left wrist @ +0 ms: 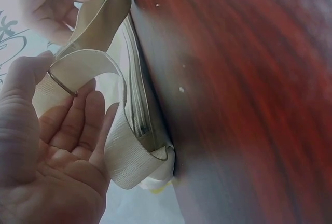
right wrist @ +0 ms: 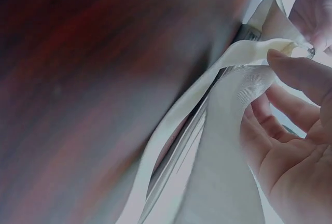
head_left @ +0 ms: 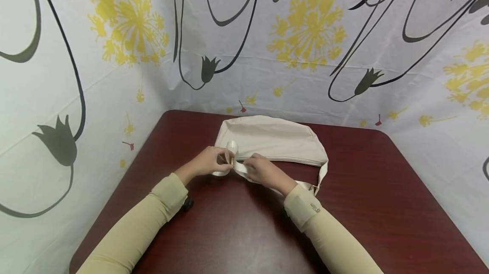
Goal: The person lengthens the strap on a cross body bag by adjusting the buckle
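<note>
A cream shoulder bag (head_left: 271, 138) lies on the table, its zipper edge toward me. My left hand (head_left: 210, 161) pinches the bag's webbing strap (left wrist: 127, 151) at a thin metal slider (left wrist: 62, 83), between thumb and fingertips. From there the strap loops round beside the left palm. Just to the right, my right hand (head_left: 265, 172) holds another stretch of the strap between thumb and fingers; in the right wrist view the strap (right wrist: 223, 146) runs down past the right hand (right wrist: 295, 125). Both hands are in front of the bag's left half.
The dark red wooden table (head_left: 237, 231) has rounded back corners. A white curtain (head_left: 244, 44) with yellow and grey flower prints hangs behind it and along the sides. On the right, the strap meets the bag's corner. A small black object (head_left: 187, 203) shows by the left sleeve.
</note>
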The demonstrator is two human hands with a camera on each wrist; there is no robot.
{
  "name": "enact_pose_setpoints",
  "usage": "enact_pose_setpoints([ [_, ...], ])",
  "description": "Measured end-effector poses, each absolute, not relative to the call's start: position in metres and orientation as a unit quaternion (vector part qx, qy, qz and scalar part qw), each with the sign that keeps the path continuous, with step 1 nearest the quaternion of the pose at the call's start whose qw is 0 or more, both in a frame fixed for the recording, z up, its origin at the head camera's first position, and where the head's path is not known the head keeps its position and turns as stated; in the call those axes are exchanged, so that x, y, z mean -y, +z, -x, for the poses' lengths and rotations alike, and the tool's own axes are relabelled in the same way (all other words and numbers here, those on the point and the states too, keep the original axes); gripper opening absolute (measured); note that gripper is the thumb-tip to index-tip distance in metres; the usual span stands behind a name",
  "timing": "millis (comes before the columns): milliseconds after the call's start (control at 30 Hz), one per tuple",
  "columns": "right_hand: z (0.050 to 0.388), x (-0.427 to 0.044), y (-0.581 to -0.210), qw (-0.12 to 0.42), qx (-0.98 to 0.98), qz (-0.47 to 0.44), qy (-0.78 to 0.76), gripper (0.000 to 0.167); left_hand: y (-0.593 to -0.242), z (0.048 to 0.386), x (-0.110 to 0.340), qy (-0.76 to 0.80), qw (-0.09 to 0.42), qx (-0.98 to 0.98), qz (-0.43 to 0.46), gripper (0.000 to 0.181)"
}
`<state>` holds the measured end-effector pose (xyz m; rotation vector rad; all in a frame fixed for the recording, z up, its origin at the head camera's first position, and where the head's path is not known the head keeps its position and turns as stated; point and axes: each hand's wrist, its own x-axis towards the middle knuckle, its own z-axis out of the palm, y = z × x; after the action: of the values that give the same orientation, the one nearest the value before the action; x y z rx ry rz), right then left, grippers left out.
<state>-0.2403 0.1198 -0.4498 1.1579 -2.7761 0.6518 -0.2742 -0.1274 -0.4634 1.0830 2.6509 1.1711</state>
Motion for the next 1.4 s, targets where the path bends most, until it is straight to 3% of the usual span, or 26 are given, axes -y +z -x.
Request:
enact_pose_setpoints([
  [467,0.246,-0.108,-0.455,0.005,0.906,-0.371,0.204,0.028,-0.461,0.273,0.126,0.383,0.035,-0.861,-0.332,0.009],
  [933,0.248,-0.101,-0.454,-0.044,0.906,-0.336,0.252,0.031,-0.460,0.274,0.123,0.388,0.037,-0.862,-0.324,0.025],
  [1200,0.249,-0.101,-0.456,-0.037,0.908,-0.333,0.253,0.032,-0.462,0.274,0.122,0.383,0.036,-0.860,-0.336,0.025],
  [1400,0.250,-0.104,-0.456,-0.061,0.901,-0.318,0.287,0.029,-0.463,0.275,0.123,0.367,0.051,-0.867,-0.334,0.037],
])
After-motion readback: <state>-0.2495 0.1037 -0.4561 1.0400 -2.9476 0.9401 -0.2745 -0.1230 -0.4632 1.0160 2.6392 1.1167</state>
